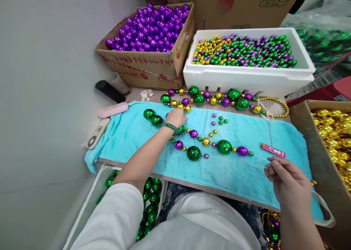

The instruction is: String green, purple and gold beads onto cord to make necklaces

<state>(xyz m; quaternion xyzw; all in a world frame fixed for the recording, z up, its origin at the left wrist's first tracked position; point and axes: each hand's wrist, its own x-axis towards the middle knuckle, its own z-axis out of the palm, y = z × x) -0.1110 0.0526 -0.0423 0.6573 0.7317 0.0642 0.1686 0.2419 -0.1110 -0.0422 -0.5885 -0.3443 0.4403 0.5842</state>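
On the towel a string of green, purple and gold beads (224, 147) lies in a bent row. Its thin clear thread (236, 159) runs right to my right hand (287, 180), whose fingers pinch it. My left hand (176, 118), with a green bangle (170, 127) on the wrist, reaches to the far side of the towel. Its fingers are closed beside loose gold beads (187, 108); what they hold is hidden. Two large green beads (156, 120) lie left of this hand. Small loose purple and green beads (221, 122) lie to its right.
A finished-looking bead necklace (234, 95) lies behind the blue towel (131, 147). Beyond stand a carton of purple beads (142, 69) and a white foam box (246, 78). A gold-bead carton (309, 133) flanks the right; a pink-labelled small stick (273, 151) lies nearby.
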